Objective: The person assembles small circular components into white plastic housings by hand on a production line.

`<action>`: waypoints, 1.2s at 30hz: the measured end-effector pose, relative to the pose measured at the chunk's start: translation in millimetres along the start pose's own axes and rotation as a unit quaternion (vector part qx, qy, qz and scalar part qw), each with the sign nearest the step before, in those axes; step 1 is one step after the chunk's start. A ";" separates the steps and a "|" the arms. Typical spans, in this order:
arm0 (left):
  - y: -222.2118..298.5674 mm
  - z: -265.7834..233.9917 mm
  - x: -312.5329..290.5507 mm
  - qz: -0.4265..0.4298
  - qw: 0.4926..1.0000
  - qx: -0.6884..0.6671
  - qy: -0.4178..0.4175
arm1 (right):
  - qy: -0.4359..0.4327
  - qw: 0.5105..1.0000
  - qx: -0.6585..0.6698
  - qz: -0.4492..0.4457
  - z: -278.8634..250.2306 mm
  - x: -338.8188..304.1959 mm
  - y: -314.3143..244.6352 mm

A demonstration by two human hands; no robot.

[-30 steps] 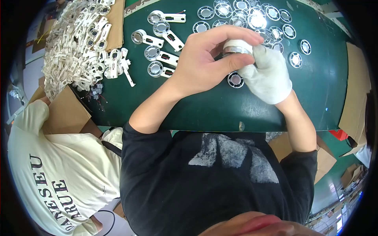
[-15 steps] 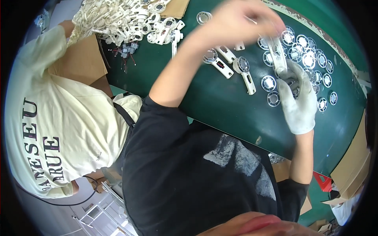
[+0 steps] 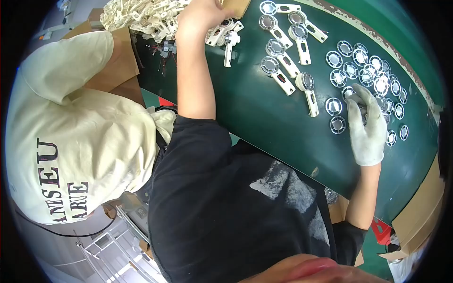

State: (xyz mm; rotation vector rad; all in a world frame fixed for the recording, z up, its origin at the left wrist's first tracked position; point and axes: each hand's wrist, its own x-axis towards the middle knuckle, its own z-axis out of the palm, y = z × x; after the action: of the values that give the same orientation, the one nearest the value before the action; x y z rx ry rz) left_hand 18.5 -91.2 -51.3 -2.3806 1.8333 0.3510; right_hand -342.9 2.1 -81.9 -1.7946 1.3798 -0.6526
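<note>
My left hand (image 3: pixel 200 19), bare, reaches over the heap of white plastic parts (image 3: pixel 148 19) at the far left. Its thumb stands apart from the fingers, which run to the upper edge of the picture; I see nothing held in it. On the right, my right hand (image 3: pixel 369 132), in a white glove, rests on the table with fingers curled round a clear round spoked disc (image 3: pixel 364 113), mostly hidden by the glove. Another clear disc (image 3: pixel 348 93) lies at its fingertips. Several similar discs (image 3: pixel 360 56) lie beyond it.
Several white handles with round clear heads (image 3: pixel 309 92) lie mid-table on the green tabletop (image 3: pixel 264 127). Small grey motors with wires (image 3: pixel 166 48) lie near the heap. A co-worker in a cream shirt (image 3: pixel 104 141) stands at left. Cardboard (image 3: pixel 420 203) is at right.
My left hand has swung from beside my right hand, where it was blurred near a pale elongated part, leftward to the heap. My right hand stays among the discs. The view has shifted slightly.
</note>
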 end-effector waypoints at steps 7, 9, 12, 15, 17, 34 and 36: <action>-46.0 73.1 15.3 0.066 0.997 -0.038 0.018 | -0.002 1.000 0.003 0.021 -2.9 0.7 -0.6; -55.5 82.7 21.4 0.106 0.993 -0.049 0.029 | -0.015 0.999 -0.018 0.030 -6.0 2.4 -3.8; -41.9 60.0 8.0 0.049 0.993 -0.101 0.048 | -0.032 0.997 0.017 0.061 -7.2 7.9 -3.3; -0.8 29.1 -15.2 0.005 0.951 -0.308 0.013 | -0.008 1.000 0.015 0.012 -4.9 10.7 2.0; 26.1 25.4 -27.3 0.111 0.860 -0.496 -0.036 | 0.010 0.998 -0.006 -0.063 -1.1 11.3 12.1; 141.7 100.5 -50.9 0.512 0.846 -0.138 0.048 | 0.125 0.971 -0.094 0.180 -24.0 17.9 15.7; 146.7 103.3 -52.9 0.512 0.846 -0.134 0.064 | 0.134 0.973 -0.129 0.137 -20.6 15.9 19.8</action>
State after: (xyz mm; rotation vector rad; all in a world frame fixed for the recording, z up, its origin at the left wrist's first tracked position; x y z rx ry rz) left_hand -147.3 -56.1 -130.6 -1.2942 3.1510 0.5523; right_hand -365.5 -20.9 -87.1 -1.7088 1.9320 -0.6040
